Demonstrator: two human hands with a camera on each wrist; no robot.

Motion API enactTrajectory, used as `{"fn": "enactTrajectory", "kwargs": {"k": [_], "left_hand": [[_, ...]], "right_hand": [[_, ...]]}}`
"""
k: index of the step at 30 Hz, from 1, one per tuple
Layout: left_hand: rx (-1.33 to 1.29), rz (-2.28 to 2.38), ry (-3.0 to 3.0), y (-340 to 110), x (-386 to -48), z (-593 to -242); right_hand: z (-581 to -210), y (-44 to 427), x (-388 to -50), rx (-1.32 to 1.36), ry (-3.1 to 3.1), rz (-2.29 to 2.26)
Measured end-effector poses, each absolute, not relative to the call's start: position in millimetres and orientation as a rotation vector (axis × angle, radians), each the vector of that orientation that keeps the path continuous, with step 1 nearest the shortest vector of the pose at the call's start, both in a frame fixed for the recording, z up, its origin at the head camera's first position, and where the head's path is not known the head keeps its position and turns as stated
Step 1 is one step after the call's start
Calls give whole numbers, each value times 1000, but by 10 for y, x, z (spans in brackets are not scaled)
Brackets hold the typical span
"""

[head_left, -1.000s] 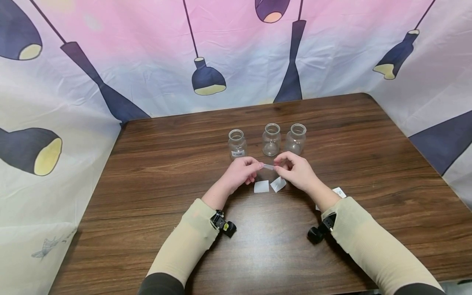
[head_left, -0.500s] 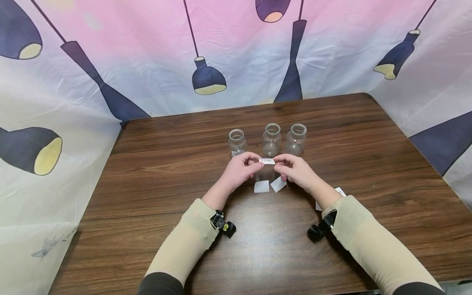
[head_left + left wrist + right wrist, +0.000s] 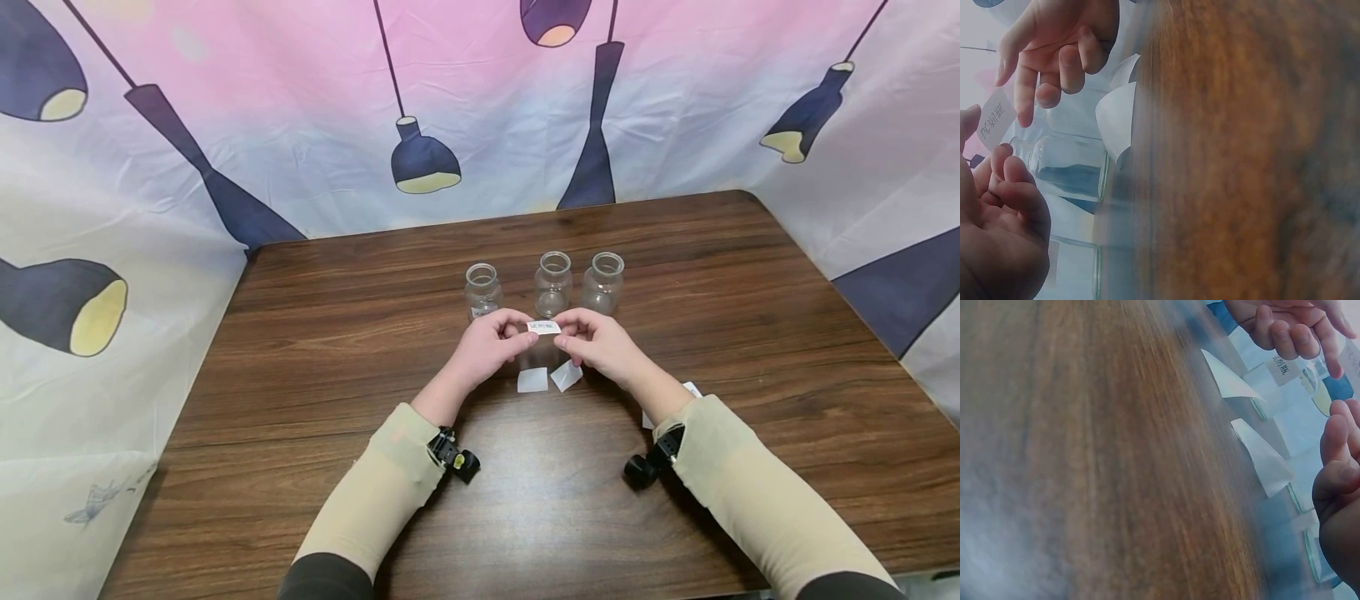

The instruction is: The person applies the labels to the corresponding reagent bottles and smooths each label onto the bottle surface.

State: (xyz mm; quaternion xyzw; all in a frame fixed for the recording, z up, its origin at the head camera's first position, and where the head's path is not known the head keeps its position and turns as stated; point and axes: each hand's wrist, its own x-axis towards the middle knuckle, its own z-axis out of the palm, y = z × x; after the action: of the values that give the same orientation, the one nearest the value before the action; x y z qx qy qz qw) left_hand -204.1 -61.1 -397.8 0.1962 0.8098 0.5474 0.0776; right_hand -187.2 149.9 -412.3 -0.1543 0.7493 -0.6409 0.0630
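Observation:
A small white label (image 3: 543, 327) with dark handwriting is stretched between my two hands, above the table and just in front of the jars. My left hand (image 3: 489, 348) pinches its left end between thumb and fingers; my right hand (image 3: 604, 350) pinches the right end. The writing also shows on the label (image 3: 996, 119) in the left wrist view. Beyond the hands stand a middle glass jar (image 3: 553, 287), a right glass jar (image 3: 602, 287) and a left glass jar (image 3: 482, 290). The left one bears a label (image 3: 1282, 370), seen in the right wrist view.
Two white paper pieces (image 3: 532, 381) (image 3: 567, 376) lie on the brown wooden table (image 3: 525, 517) below the hands, their edges curling up. Another white paper (image 3: 692, 389) is partly hidden under the right forearm. A printed cloth (image 3: 315, 108) hangs behind the table.
The label has been tilted up, from nearly edge-on to showing its written face, and raised slightly. Both hands keep their pinch on it. Jars and paper pieces have stayed put.

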Motion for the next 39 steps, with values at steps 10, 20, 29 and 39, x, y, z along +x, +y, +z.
{"fn": "enactTrajectory", "kwargs": {"k": [10, 20, 29, 39], "left_hand": [[639, 1620, 2456, -605, -2079, -3986], [737, 1517, 2561, -580, -2106, -3994], [839, 1379, 2642, -580, -2116, -3979], [724, 1456, 2612, -584, -2137, -3955]], "right_hand": [[-4083, 1531, -1892, -270, 2119, -2042], [-4114, 1538, -1983, -183, 2006, -2106], [-4099, 1523, -2003, -199, 2093, -2061], [-4090, 1502, -2014, -326, 2300, -1946]]}}
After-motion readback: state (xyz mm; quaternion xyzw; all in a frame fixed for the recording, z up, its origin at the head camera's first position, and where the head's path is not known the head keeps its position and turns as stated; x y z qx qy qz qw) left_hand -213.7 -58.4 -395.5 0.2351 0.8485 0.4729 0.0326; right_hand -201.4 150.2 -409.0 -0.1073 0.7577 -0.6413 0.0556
